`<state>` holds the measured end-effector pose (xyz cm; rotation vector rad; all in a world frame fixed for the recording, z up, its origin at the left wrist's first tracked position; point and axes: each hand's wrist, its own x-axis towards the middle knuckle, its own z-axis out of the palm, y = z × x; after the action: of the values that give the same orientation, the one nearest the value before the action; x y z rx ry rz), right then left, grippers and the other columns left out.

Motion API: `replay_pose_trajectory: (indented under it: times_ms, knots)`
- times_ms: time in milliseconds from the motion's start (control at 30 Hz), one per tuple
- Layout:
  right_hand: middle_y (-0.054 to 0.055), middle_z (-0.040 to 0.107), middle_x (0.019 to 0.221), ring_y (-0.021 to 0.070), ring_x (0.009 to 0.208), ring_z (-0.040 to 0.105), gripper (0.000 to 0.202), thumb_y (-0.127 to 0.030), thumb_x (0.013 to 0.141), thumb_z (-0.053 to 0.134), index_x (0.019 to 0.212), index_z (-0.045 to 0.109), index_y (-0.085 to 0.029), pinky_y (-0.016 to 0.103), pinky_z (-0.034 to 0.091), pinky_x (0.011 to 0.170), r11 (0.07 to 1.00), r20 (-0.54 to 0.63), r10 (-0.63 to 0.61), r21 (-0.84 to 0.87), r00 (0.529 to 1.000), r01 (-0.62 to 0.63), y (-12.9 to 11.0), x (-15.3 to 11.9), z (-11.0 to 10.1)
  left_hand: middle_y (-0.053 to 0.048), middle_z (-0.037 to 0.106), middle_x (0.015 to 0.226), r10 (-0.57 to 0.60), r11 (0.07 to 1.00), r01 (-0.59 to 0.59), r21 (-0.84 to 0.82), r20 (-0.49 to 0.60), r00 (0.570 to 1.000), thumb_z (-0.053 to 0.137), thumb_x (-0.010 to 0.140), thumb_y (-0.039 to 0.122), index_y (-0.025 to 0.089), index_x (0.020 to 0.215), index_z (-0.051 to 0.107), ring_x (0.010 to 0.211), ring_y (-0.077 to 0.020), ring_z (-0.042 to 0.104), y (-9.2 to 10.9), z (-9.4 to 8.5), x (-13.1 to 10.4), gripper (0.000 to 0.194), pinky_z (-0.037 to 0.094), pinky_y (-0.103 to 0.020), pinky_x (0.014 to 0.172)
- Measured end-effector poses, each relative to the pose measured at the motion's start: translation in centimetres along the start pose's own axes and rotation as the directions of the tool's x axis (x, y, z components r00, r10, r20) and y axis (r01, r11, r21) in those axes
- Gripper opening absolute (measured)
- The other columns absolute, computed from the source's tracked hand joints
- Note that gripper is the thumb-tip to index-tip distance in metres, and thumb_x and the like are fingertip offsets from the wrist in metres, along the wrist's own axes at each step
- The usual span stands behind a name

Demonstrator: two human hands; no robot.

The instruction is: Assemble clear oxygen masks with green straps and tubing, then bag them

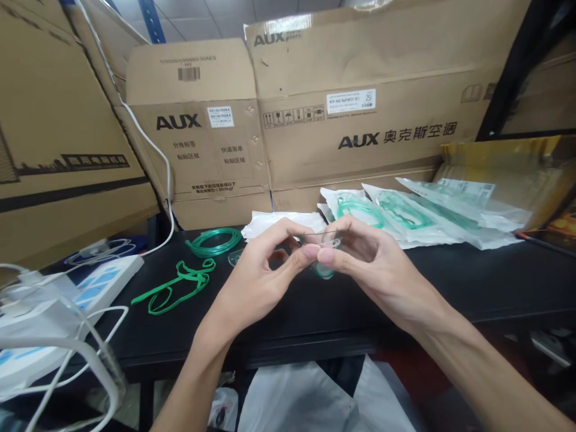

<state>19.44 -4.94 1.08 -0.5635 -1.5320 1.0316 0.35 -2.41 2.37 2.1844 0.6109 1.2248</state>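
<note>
Pinching now: a clear piece (335, 243) is held between left hand (258, 279) and right hand (387, 264), green tubing (213, 251) coiled at their nine o'clock.

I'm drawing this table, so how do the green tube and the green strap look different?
The green tube is coiled in neat rings, but the green strap lies in messy loops with one straighter end. The tube is shiny and a bit see-through; the strap is not see-through. Both lie on the black table.
</note>
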Motion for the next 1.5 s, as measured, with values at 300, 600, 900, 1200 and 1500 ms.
replay_pose_trajectory:
  times_ms: [300,600,900,1200,1500]
  knots:
    - [0.0,0.063,0.097,0.0161,0.093,0.06,0.009,-0.023,0.09,0.075,0.093,0.067,-0.025,0.027,0.048,0.085,0.999,0.053,-0.036,-0.025,0.998,0.037,-0.17,-0.05,-0.32,0.0,0.058,0.095,-0.007,1.0,0.008,-0.029,0.023,1.0,0.065,0.097,0.033,0.024,0.101,0.063,0.084,-0.0142,0.054,0.11,-0.38,-0.35,0.01,0.045,-0.027,0.073]
    - [0.0,0.061,0.102,0.0178,0.101,0.057,0.01,-0.021,0.09,0.074,0.093,0.065,-0.026,0.031,0.044,0.09,1.0,0.087,-0.018,0.008,0.996,0.017,-0.01,-0.21,-0.44,-0.001,0.056,0.093,0.027,0.985,-0.02,-0.172,0.042,0.999,0.066,0.096,0.027,0.021,0.097,0.064,0.086,-0.0144,0.054,-0.17,-0.03,-0.24,0.006,0.044,-0.027,0.077]
    - [0.001,0.062,0.102,0.0199,0.102,0.057,0.011,-0.02,0.089,0.075,0.086,0.065,-0.025,0.035,0.042,0.092,1.0,0.06,-0.021,0.02,0.998,0.019,0.42,-0.05,-0.61,-0.001,0.057,0.092,-0.002,0.994,0.003,-0.109,0.008,1.0,0.064,0.096,0.03,0.022,0.094,0.064,0.083,-0.016,0.051,-0.16,0.11,-0.25,0.009,0.04,-0.029,0.075]
    - [0.001,0.062,0.102,0.0201,0.102,0.057,0.011,-0.022,0.088,0.076,0.084,0.066,-0.025,0.034,0.042,0.092,1.0,0.055,-0.001,0.016,0.998,0.001,0.42,-0.07,-0.65,-0.001,0.057,0.089,0.0,0.994,-0.001,-0.11,-0.009,1.0,0.063,0.096,0.029,0.021,0.089,0.063,0.081,-0.0162,0.048,-0.29,0.51,-0.23,0.011,0.036,-0.03,0.074]
    - [0.001,0.063,0.101,0.0204,0.101,0.056,0.008,-0.023,0.088,0.075,0.086,0.068,-0.026,0.035,0.041,0.093,0.999,0.071,0.025,-0.022,0.997,-0.024,0.41,-0.13,-0.79,-0.002,0.057,0.088,-0.012,0.992,0.018,-0.121,0.05,0.999,0.06,0.098,0.03,0.02,0.09,0.061,0.082,-0.0174,0.047,-0.79,0.21,-0.12,0.013,0.036,-0.03,0.075]
